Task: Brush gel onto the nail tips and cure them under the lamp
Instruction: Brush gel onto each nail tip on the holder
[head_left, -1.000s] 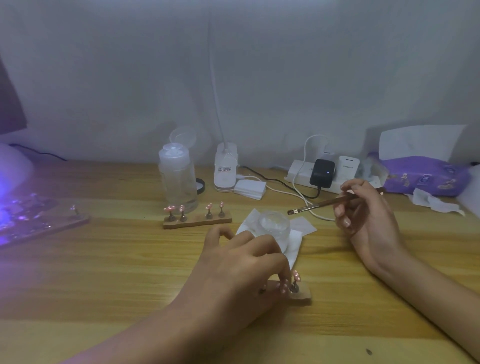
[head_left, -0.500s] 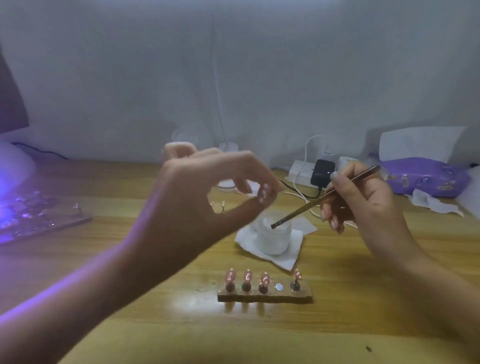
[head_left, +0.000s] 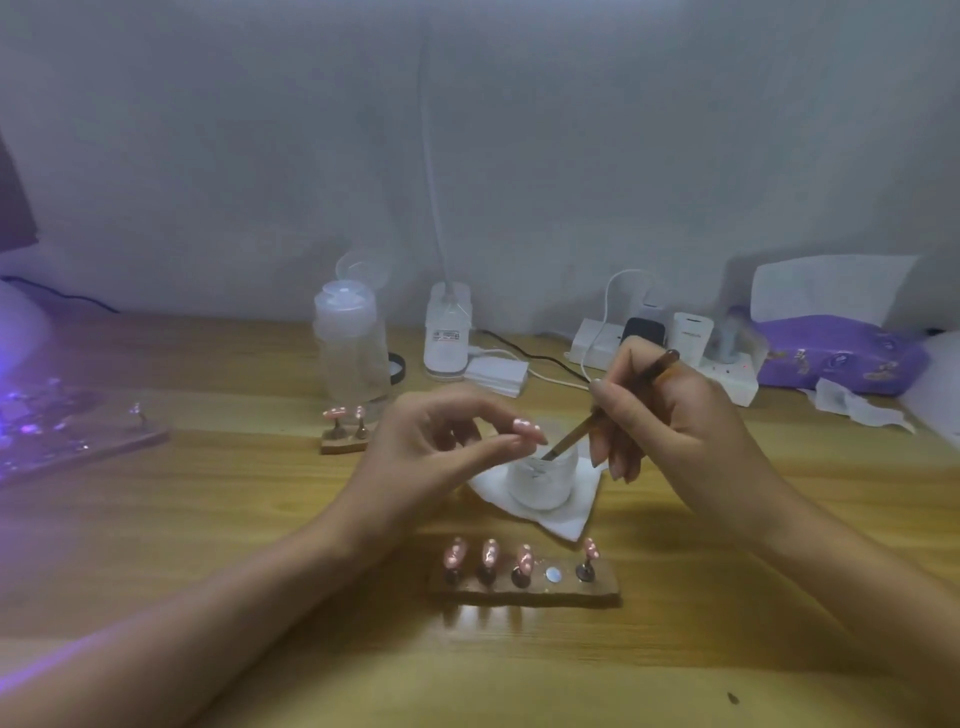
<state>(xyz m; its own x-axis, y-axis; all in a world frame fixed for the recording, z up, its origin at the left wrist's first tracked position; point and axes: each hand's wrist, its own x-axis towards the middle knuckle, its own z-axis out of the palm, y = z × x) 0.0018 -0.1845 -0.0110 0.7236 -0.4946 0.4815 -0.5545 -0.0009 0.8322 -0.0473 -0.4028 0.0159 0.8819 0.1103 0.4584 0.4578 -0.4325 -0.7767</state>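
- Our left hand (head_left: 441, 447) pinched a pink nail tip (head_left: 525, 427) above the jar (head_left: 543, 483).
- Our right hand (head_left: 675, 421) gripped the brush (head_left: 571, 436); its bristles blurred inside the jar.

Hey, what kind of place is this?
Likely a home desk set up for nail art: a wooden stand holding pink nail tips, a brush in the right hand, and a power strip behind.

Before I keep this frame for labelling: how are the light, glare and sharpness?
Head view: dim overall, a violet glow spilling from the lamp at far left onto the table; pale reflections on the wood before the near nail holder; the left hand, its pinched nail tip, and the right hand with the brush look soft.
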